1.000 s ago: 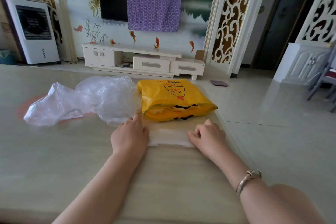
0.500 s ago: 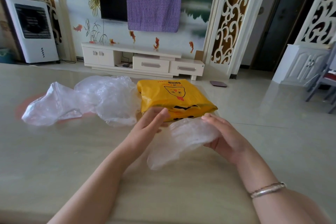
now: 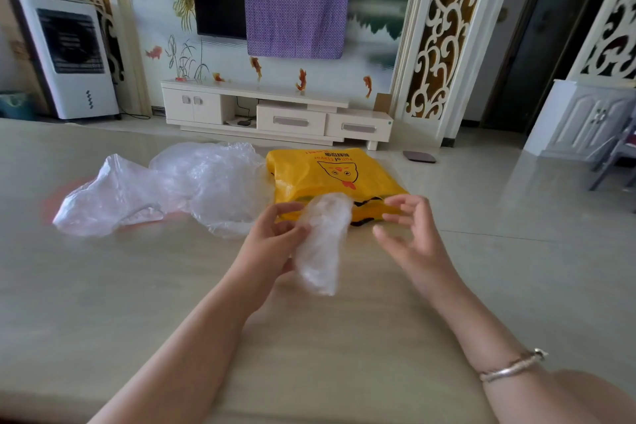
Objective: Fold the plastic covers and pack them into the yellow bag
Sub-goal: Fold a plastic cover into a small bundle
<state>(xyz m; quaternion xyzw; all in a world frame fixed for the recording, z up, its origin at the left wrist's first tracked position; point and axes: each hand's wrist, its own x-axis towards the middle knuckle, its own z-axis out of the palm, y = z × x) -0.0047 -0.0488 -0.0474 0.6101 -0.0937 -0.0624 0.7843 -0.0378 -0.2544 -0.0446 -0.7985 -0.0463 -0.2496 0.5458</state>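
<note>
While left hand [image 3: 275, 237] pinched a folded clear plastic cover [image 3: 321, 241] before the bulging yellow plastic bag [image 3: 330, 179] | right hand [image 3: 409, 234] loose-fingered, empty | crumpled clear covers [image 3: 165, 189] left unfolded beside the bag on the table

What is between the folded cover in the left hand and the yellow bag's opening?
Nothing visible. The left hand holds the folded cover just in front of the yellow bag, whose near edge faces it. The right hand is open beside it, holding nothing. The loose covers lie off to the left.
</note>
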